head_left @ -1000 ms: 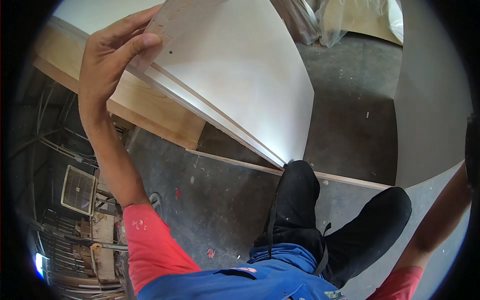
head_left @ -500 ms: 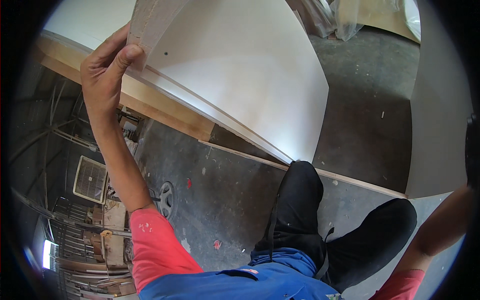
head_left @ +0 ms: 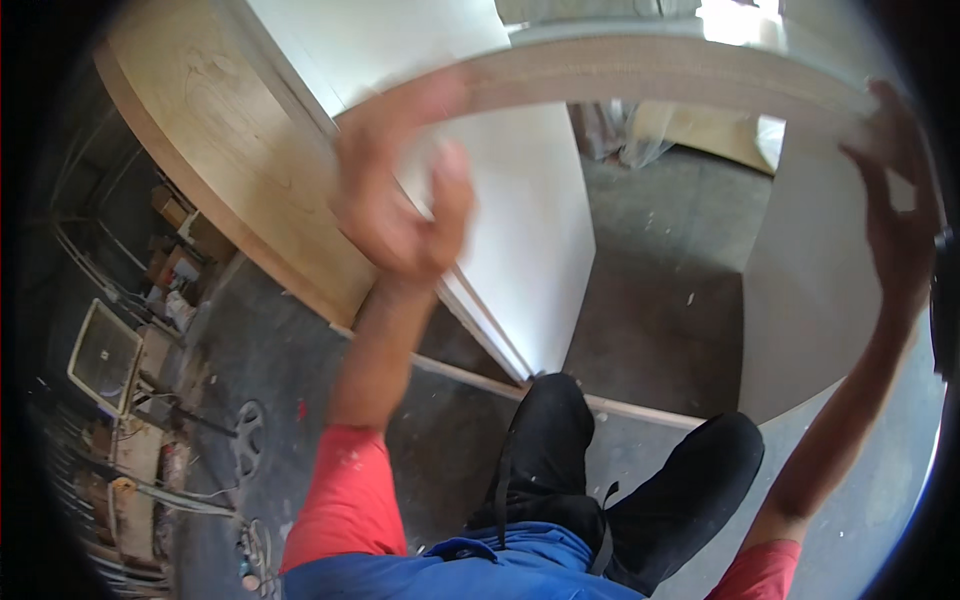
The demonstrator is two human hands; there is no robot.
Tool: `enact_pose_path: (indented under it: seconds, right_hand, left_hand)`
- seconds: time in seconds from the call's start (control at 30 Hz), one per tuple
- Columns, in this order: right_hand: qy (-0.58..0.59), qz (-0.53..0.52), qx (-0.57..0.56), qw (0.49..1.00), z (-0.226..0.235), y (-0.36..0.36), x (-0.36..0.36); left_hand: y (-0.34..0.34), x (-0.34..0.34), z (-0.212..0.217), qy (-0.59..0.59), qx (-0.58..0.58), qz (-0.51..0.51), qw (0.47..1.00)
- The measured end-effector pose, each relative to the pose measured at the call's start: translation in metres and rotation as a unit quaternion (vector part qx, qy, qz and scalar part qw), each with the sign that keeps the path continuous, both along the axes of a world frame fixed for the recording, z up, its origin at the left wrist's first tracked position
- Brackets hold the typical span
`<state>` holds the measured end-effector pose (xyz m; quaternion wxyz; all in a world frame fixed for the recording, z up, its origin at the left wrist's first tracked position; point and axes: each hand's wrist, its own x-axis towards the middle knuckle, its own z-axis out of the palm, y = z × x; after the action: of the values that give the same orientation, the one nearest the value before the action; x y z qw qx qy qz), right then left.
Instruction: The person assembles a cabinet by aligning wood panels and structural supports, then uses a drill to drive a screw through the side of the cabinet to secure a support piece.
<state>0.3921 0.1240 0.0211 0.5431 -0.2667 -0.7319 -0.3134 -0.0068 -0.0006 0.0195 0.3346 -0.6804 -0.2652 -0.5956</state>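
Observation:
Across the top of the view spans a curved board with a thick, light brown edge, lying over white upright panels. My left hand is blurred beside its left part, thumb and fingers apart; whether the fingertips touch the edge I cannot tell. At the board's right end is my right hand, its thumb and fingers stretched apart close to the edge. A white upright panel stands below the board, its lower corner at my knee. Another pale panel stands on the right.
A curved plywood piece is on the left. A thin wooden strip runs along the floor by my knees. Farther left are a framed fan-like box, a grey spoked wheel and piled boards. Plastic sheeting hangs at the back.
My left hand has let go of the board end it pinched and moved right. My right hand has come up into view at the board's right end. The view has turned, showing the whole curved edge.

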Motion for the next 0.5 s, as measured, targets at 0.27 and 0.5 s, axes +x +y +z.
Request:
enact_pose_path:
  seconds: [0.27, 0.5]
  right_hand:
    - [0.000, -0.110, 0.060, 0.992, 0.016, -0.045, -0.040]
    - [0.014, -0.097, 0.053, 0.994, 0.015, -0.044, -0.038]
  left_hand:
    - [0.013, 0.060, -0.045, -0.346, -0.310, -0.407, 0.787]
    - [0.023, 0.015, -0.016, -0.469, -0.148, -0.526, 0.694]
